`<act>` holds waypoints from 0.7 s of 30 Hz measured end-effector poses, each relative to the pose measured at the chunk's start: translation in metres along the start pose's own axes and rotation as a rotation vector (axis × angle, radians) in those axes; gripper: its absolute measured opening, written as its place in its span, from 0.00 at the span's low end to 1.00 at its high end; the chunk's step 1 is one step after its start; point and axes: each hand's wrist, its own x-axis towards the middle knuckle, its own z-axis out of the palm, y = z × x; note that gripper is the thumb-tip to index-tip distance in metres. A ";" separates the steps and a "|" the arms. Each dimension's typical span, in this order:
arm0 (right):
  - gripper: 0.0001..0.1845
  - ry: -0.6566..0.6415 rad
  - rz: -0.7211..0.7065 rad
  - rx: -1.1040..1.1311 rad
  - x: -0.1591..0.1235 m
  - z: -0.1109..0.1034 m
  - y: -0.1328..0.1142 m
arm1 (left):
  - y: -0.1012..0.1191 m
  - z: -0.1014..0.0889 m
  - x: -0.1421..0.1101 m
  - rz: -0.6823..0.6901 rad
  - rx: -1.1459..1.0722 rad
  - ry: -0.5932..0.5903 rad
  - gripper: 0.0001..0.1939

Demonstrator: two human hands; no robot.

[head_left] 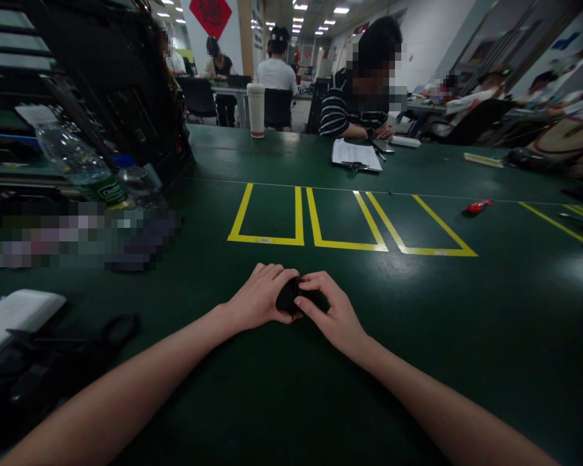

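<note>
A small black object (287, 296) with a rounded outline is held between my two hands, just above or on the green table (291, 401); its kind cannot be made out. The fingers and thumb of my left hand (260, 294) wrap round it from the left. From the right, my right hand (333, 307) pinches its edge with thumb and fingertips. Part of the object is hidden behind the fingers. Beyond the hands, yellow tape outlines (266, 241) mark the tabletop.
At left stand a large black case (126, 97), plastic bottles (72, 155), a white box (22, 317) and dark cables (68, 353). Farther off are a white tumbler (256, 110), a clipboard with papers (355, 155) and a red tool (479, 206). A person in a striped shirt (337, 107) sits across.
</note>
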 end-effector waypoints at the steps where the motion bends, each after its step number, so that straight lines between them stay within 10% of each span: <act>1: 0.08 -0.002 0.035 0.030 0.001 0.000 0.001 | 0.000 0.000 0.000 -0.002 -0.002 0.003 0.28; 21: 0.13 -0.121 0.187 0.185 0.003 -0.004 0.003 | -0.004 0.003 0.000 0.004 0.007 0.016 0.33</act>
